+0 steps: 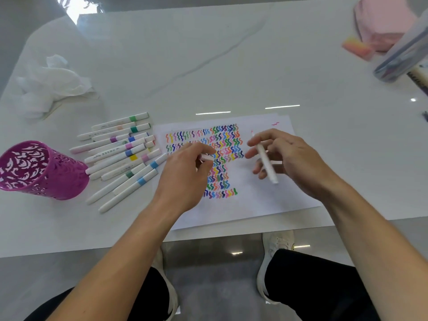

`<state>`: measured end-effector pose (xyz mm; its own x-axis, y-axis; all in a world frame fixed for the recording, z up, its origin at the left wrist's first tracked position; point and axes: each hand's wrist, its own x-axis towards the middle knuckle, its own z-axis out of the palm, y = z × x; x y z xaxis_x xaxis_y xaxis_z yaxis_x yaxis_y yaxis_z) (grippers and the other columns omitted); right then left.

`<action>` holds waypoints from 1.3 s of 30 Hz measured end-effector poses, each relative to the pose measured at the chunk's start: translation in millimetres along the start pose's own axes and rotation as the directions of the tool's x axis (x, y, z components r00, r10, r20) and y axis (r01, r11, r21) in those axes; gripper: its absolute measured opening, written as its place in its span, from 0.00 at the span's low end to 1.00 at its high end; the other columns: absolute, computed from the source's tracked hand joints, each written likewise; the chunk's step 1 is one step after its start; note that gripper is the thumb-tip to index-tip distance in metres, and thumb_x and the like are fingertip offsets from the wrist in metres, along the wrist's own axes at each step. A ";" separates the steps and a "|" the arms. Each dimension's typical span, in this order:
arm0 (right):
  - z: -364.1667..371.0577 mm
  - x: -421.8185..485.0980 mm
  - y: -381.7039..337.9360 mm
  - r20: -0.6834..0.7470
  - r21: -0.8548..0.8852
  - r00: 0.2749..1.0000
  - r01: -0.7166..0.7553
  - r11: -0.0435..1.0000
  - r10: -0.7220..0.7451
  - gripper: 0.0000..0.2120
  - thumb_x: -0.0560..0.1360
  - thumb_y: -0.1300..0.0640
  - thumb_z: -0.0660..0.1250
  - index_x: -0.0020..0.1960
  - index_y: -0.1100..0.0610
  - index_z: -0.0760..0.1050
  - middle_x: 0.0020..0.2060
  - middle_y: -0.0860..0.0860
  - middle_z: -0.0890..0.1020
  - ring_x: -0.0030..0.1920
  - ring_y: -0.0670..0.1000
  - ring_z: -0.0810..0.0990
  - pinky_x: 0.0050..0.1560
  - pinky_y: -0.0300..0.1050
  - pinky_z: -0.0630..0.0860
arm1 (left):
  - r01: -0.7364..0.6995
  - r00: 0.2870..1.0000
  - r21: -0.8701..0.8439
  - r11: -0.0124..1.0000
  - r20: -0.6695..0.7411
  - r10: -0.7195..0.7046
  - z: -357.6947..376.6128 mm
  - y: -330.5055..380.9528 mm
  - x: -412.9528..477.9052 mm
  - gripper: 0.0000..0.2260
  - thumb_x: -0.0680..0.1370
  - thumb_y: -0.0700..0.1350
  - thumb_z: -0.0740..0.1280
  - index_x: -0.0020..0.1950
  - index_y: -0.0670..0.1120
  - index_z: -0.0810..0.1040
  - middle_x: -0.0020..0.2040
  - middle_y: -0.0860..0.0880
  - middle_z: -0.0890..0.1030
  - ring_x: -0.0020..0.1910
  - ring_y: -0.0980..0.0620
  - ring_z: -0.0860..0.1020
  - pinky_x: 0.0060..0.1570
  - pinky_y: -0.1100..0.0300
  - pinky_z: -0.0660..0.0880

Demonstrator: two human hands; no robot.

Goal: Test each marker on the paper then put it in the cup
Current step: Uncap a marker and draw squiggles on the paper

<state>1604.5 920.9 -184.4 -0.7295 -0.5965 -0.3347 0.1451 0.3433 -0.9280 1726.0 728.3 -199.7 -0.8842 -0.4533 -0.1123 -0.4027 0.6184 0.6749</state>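
Head-camera view looking down at a white desk (pixel 208 66). At the centre lies a sheet of paper (pixel 266 200), covered in rows of small multicoloured squiggles (pixel 222 144). Both bare hands hover over it.

The right hand (pixel 294 158), right of centre, pinches a white marker (pixel 266 163) between thumb and curled fingers (pixel 264 136). The marker's pale pink tip points toward the top of the frame and is off the paper. The left hand (pixel 183 177), at centre, pinches a small white cap (pixel 206 157) between thumb and fingertips.

To the left of the paper sits a loose pile of capped markers (pixel 120 154) with coloured bands. At the far left edge stands a purple cut-out pen cup (pixel 64 179); no markers show inside it. A crumpled tissue (pixel 53 82) lies in the upper left.

The step in hand appears to be testing this pink marker, as it is uncapped. Whether its squiggle is drawn yet cannot be told. The next move likely calls for lowering the tip to a bare patch of paper, then lining up the cap with the tip and carrying the marker left to the cup.
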 end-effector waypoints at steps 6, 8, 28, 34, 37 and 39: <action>11.1 -1.0 16.6 0.037 -0.085 0.994 0.102 0.991 -0.099 0.10 0.77 0.53 0.76 0.56 0.50 0.79 0.40 0.50 0.82 0.42 0.47 0.82 0.42 0.40 0.79 | -0.051 0.999 0.134 0.990 -0.005 0.052 4.6 -3.9 3.4 0.06 0.81 0.46 0.70 0.56 0.52 0.83 0.52 0.56 0.76 0.51 0.58 0.72 0.50 0.65 0.65; 19.6 0.1 20.3 -0.045 -0.127 0.992 0.115 0.985 -0.121 0.09 0.79 0.43 0.72 0.49 0.49 0.79 0.36 0.46 0.80 0.36 0.45 0.77 0.38 0.40 0.74 | -0.070 0.998 0.151 0.986 0.009 0.069 5.8 -8.1 3.8 0.06 0.81 0.45 0.69 0.56 0.51 0.84 0.53 0.56 0.76 0.52 0.59 0.70 0.50 0.67 0.63; 55.9 2.2 42.0 -0.304 -0.174 0.923 0.190 0.966 -0.236 0.15 0.72 0.51 0.76 0.36 0.42 0.71 0.33 0.53 0.80 0.34 0.61 0.82 0.30 0.56 0.80 | -0.168 0.985 0.218 0.961 0.009 0.170 12.3 -19.2 6.5 0.05 0.80 0.46 0.70 0.54 0.49 0.83 0.54 0.55 0.76 0.56 0.55 0.73 0.52 0.65 0.65; 57.0 1.8 41.6 -0.313 -0.183 0.921 0.181 0.966 -0.232 0.15 0.73 0.52 0.76 0.37 0.44 0.70 0.33 0.54 0.81 0.34 0.61 0.83 0.31 0.59 0.80 | -0.157 0.987 0.223 0.962 0.000 0.161 13.0 -18.2 6.8 0.04 0.80 0.46 0.70 0.54 0.49 0.83 0.54 0.55 0.76 0.56 0.56 0.72 0.52 0.65 0.65; 58.0 1.1 41.2 -0.300 -0.192 0.925 0.180 0.965 -0.232 0.13 0.72 0.51 0.76 0.38 0.48 0.71 0.33 0.53 0.81 0.34 0.59 0.83 0.31 0.57 0.80 | -0.152 0.987 0.238 0.959 -0.006 0.158 13.1 -16.8 6.8 0.05 0.80 0.46 0.71 0.54 0.49 0.83 0.54 0.55 0.76 0.55 0.56 0.72 0.52 0.65 0.65; 59.0 0.5 41.8 -0.304 -0.196 0.924 0.179 0.964 -0.233 0.12 0.71 0.50 0.75 0.38 0.47 0.71 0.33 0.52 0.81 0.33 0.57 0.83 0.31 0.52 0.80 | -0.146 0.988 0.240 0.960 -0.008 0.152 13.4 -16.4 6.8 0.05 0.80 0.47 0.71 0.54 0.49 0.83 0.53 0.56 0.76 0.55 0.57 0.72 0.51 0.65 0.65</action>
<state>1649.6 892.2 -233.0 -0.9111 -0.4100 -0.0433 -0.1211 0.3664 -0.9226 1723.4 723.6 -221.3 -0.9334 -0.3589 -0.0025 -0.3141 0.8136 0.4892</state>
